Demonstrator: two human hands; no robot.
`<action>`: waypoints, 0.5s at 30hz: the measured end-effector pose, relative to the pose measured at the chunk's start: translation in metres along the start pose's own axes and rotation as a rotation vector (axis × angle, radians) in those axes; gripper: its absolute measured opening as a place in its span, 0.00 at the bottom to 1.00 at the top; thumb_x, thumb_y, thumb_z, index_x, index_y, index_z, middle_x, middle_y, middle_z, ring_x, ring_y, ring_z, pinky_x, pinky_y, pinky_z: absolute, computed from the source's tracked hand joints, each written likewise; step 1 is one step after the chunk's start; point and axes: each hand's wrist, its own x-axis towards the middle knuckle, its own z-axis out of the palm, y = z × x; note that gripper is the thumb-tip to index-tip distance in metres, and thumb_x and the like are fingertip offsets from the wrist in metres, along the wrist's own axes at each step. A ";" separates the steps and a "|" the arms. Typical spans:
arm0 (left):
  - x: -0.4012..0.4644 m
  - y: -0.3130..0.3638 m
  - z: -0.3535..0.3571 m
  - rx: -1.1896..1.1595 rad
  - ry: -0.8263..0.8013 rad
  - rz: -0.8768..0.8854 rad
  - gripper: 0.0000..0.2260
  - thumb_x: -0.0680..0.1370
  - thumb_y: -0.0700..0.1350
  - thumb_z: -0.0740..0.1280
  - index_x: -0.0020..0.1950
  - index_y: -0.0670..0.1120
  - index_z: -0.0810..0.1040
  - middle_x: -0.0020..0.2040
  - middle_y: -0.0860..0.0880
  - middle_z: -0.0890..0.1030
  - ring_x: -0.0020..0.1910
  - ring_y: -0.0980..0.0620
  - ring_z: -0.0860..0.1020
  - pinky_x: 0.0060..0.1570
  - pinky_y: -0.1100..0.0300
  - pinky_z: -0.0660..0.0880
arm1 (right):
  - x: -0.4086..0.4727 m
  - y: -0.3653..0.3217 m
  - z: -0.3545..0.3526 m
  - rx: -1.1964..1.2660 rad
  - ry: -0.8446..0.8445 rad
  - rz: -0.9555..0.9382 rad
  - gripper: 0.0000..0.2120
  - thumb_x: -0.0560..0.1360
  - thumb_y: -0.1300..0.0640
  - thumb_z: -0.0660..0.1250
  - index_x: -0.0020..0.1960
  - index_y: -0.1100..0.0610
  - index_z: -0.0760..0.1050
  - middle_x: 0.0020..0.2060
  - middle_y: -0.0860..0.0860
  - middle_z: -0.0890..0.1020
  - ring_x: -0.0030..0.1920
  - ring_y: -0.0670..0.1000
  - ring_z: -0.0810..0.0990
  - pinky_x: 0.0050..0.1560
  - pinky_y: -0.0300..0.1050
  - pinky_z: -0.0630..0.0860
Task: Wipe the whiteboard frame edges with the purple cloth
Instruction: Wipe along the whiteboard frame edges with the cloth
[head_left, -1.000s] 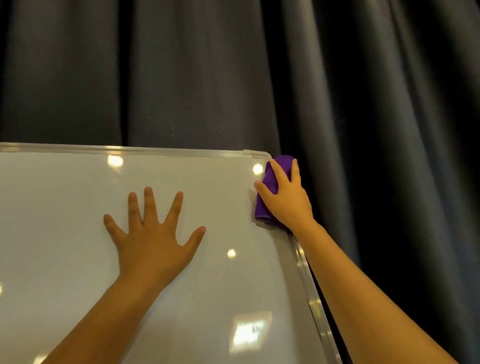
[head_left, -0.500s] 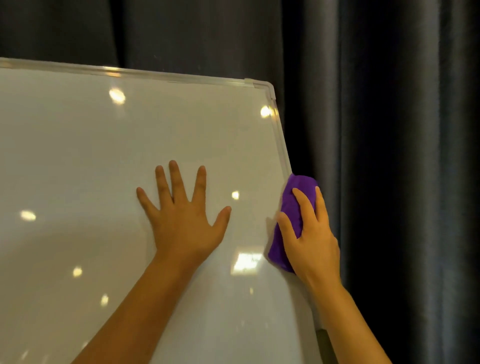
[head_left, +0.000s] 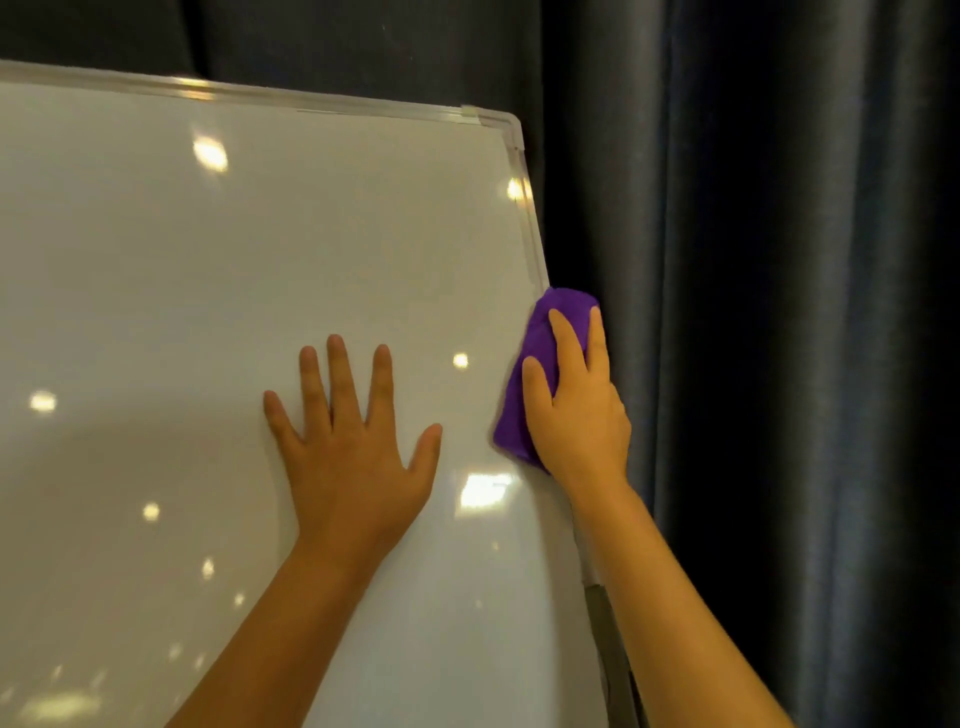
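A white whiteboard (head_left: 208, 291) with a silver frame (head_left: 527, 218) fills the left and centre. My right hand (head_left: 576, 410) is wrapped around a folded purple cloth (head_left: 540, 332) pressed over the frame's right edge, about halfway down the visible side. The fingers cover much of the cloth. My left hand (head_left: 353, 447) lies flat on the board surface with fingers spread, just left of the cloth, holding nothing.
Dark grey curtains (head_left: 753, 312) hang behind and to the right of the board. A grey stand leg (head_left: 602, 623) shows below the frame's right edge. Ceiling lights reflect as bright spots on the board.
My right hand slid the cloth down the right frame edge from near the top corner. In the last half second it has barely shifted. My left hand stayed flat on the board.
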 end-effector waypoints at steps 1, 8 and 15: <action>-0.001 -0.001 0.001 0.003 -0.008 -0.009 0.36 0.73 0.66 0.43 0.77 0.50 0.47 0.78 0.42 0.46 0.76 0.41 0.42 0.70 0.38 0.40 | -0.018 0.004 0.000 -0.007 -0.012 0.014 0.26 0.77 0.45 0.53 0.73 0.45 0.52 0.76 0.49 0.52 0.56 0.55 0.74 0.47 0.44 0.71; -0.013 0.000 -0.004 -0.003 0.007 0.006 0.36 0.73 0.65 0.43 0.77 0.49 0.49 0.78 0.41 0.48 0.76 0.40 0.44 0.70 0.38 0.40 | -0.084 0.014 -0.013 -0.083 0.000 0.030 0.27 0.77 0.42 0.49 0.74 0.45 0.50 0.76 0.48 0.52 0.57 0.52 0.73 0.40 0.39 0.72; -0.024 0.005 -0.002 0.035 -0.015 0.041 0.36 0.73 0.66 0.43 0.77 0.47 0.52 0.77 0.39 0.51 0.76 0.38 0.48 0.70 0.35 0.48 | -0.003 -0.006 -0.013 -0.112 -0.005 0.018 0.26 0.78 0.45 0.51 0.74 0.47 0.50 0.76 0.52 0.50 0.59 0.58 0.72 0.48 0.50 0.75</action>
